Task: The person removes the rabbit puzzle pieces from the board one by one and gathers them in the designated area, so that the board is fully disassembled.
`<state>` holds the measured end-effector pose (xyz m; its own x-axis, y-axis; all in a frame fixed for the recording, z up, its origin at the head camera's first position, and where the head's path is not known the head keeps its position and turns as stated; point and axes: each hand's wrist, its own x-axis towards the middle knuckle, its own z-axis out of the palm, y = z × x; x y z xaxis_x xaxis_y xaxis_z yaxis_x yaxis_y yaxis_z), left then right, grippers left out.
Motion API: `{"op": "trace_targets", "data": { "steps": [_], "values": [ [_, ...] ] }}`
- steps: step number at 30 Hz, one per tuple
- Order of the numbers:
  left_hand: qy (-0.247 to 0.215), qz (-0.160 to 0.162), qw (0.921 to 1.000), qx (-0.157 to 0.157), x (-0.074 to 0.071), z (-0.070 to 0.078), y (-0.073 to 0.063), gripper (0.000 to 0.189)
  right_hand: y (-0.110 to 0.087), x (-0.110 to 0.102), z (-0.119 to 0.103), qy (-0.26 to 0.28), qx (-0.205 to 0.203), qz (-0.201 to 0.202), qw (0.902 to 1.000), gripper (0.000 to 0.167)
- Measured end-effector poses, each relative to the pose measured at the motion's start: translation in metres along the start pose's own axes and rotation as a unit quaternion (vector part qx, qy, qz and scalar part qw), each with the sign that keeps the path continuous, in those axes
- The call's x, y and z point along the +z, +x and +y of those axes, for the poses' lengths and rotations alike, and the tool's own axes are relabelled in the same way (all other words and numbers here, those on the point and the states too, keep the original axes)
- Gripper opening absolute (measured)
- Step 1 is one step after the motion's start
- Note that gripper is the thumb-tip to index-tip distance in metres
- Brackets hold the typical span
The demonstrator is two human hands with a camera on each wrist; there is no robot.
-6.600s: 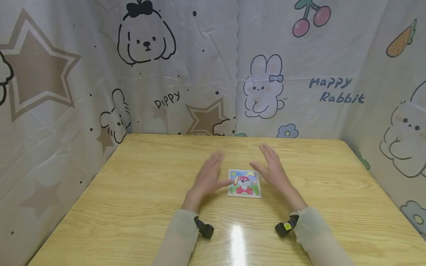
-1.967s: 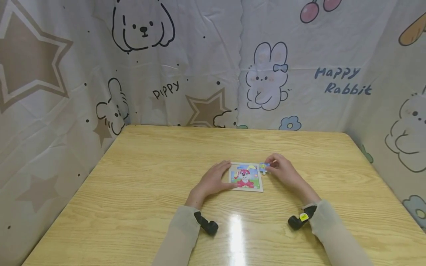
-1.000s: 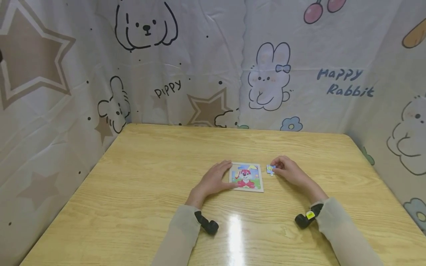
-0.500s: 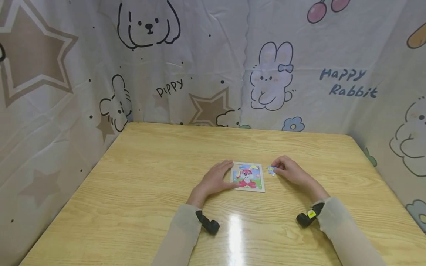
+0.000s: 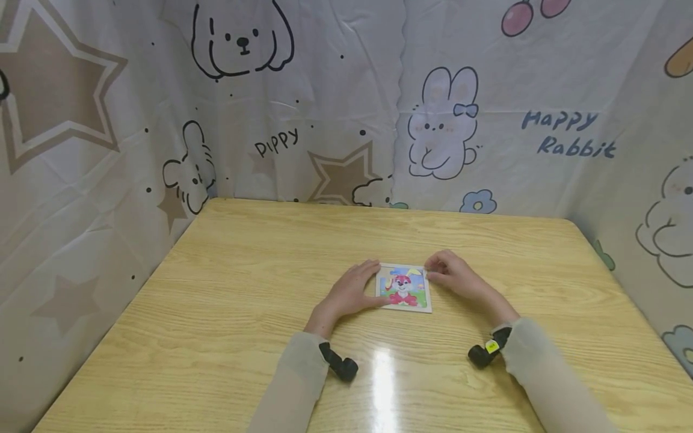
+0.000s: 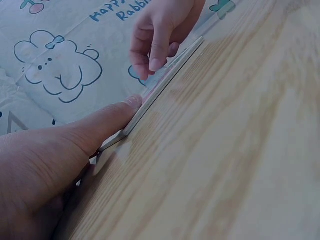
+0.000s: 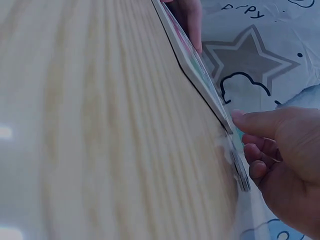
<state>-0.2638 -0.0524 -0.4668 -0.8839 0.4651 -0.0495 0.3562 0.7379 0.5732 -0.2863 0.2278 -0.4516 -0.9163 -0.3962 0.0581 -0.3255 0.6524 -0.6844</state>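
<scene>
In the head view a small square jigsaw puzzle [image 5: 405, 291] lies flat on the table, a pink rabbit in its pale frame. Bare tan backing shows at its upper left corner. My left hand [image 5: 349, 291] holds the puzzle by its left side, thumb over the lower edge and fingers at the upper left corner. My right hand [image 5: 460, 278] is at the upper right corner, fingers bent, holding nothing that shows. In the right wrist view a loose puzzle piece [image 7: 240, 170] lies beyond the frame edge, below the right fingers; the hand hides it in the head view.
The wooden table [image 5: 260, 270] reaches back to a printed cloth wall [image 5: 335, 108], with more cloth along the left and right. A black wrist camera [image 5: 342, 368] is strapped to the left wrist, another [image 5: 482, 356] to the right.
Over the last seconds a blue piece came away from the puzzle and was carried right. Now the right hand has let it go and moved back left to the puzzle; the left hand stays put.
</scene>
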Motion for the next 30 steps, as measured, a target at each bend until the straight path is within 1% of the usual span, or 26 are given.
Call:
{"op": "trace_targets", "data": {
  "steps": [11, 22, 30],
  "values": [
    [-0.004, 0.003, 1.0, 0.0, 0.0, 0.0, -0.002, 0.085, 0.018, 0.017, -0.016, 0.011, -0.013, -0.024, 0.9996, 0.019],
    [0.001, 0.006, 0.9999, 0.008, -0.001, 0.0, -0.002, 0.082, 0.031, 0.026, -0.027, 0.008, -0.045, -0.052, 0.9976, 0.018],
    [0.006, 0.005, 0.9999, 0.01, -0.002, 0.001, -0.002, 0.082, 0.037, 0.03, -0.033, -0.012, -0.065, -0.077, 0.9948, 0.016]
  ]
}}
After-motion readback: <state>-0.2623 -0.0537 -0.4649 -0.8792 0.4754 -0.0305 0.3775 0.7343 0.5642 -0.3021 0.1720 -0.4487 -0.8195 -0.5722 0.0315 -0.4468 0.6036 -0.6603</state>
